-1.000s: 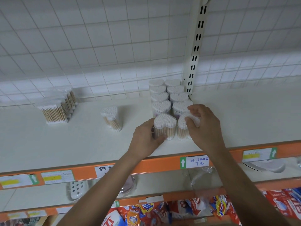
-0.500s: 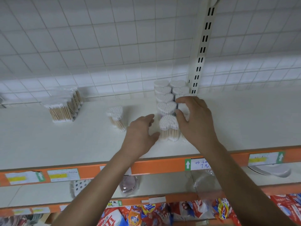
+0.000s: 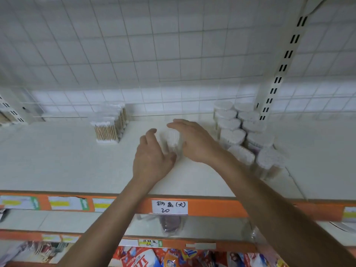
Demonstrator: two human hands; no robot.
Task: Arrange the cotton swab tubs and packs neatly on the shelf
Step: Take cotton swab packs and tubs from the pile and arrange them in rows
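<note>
A lone heart-shaped cotton swab tub (image 3: 173, 140) stands blurred on the white shelf (image 3: 57, 160), between my two hands. My left hand (image 3: 152, 157) curls its fingers and thumb round the tub's left side. My right hand (image 3: 194, 141) lies against its right side, fingers fairly straight over the top. Two rows of matching tubs (image 3: 233, 135) run front to back on the right. Clear packs of wooden swabs (image 3: 107, 130) stand in a row at the back left.
A slotted white upright (image 3: 277, 79) rises behind the tub rows against a wire grid back. The shelf's orange front edge (image 3: 212, 208) carries a handwritten price label (image 3: 169, 207). Lower shelves hold colourful packets (image 3: 144, 257).
Both hands left the front tubs of the two rows and moved left to the lone tub, which they now flank. The view has shifted left.
</note>
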